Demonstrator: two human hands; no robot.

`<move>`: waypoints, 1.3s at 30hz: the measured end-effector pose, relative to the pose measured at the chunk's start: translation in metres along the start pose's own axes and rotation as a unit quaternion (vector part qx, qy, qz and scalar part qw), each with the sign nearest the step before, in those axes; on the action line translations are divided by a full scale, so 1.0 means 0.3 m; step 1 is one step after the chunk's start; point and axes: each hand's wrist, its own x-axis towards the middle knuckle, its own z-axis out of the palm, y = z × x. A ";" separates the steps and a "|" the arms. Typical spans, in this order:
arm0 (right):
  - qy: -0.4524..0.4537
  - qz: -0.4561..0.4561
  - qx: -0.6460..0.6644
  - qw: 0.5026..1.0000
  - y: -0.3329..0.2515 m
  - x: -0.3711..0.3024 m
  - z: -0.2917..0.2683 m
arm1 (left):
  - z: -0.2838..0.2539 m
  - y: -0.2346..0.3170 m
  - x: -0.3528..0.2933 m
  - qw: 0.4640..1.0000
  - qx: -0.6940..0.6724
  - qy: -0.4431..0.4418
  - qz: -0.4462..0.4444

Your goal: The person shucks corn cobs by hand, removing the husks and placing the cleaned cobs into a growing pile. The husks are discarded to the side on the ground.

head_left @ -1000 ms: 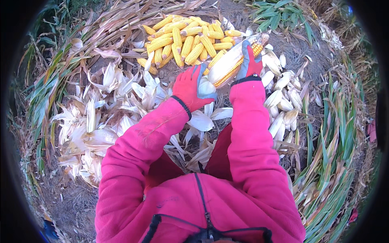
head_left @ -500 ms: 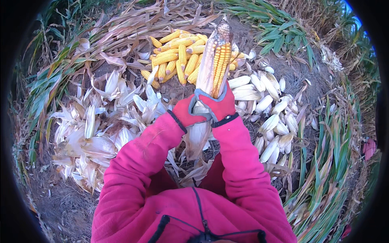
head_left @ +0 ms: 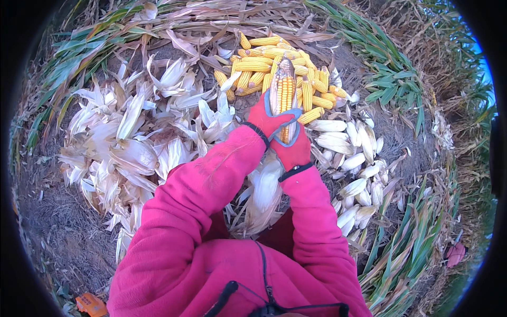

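Both hands wear red gloves and close on one corn cob [head_left: 285,95], held upright just on the near side of the pile of husked yellow cobs [head_left: 264,66]. The left hand [head_left: 268,119] wraps the lower half of the cob with its fingers clenched across the kernels; the right hand [head_left: 293,150] sits directly beneath it, gripping the base where pale husk leaves [head_left: 264,193] hang down toward the person's chest. The cob's tip still carries a bit of dry husk and overlaps the pile.

The ground is bare, dark soil strewn with dry stalks and chaff — an open field, not a room. Left of the pile lies a wide spread of stripped white husks [head_left: 132,142]. Right of the pile, a smaller heap of unhusked ears [head_left: 354,158] in cream-coloured wrappers curves down past the right sleeve. Behind the pile runs a band of flattened brown stalks [head_left: 211,21], and green maize leaves [head_left: 391,74] fringe the far right. A small orange object [head_left: 91,305] shows at the lower left edge — too cut off to identify.
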 end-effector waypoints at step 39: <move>0.068 0.027 0.183 0.980 0.083 -0.030 -0.294 | 0.053 0.050 -0.110 0.929 0.156 -0.336 0.006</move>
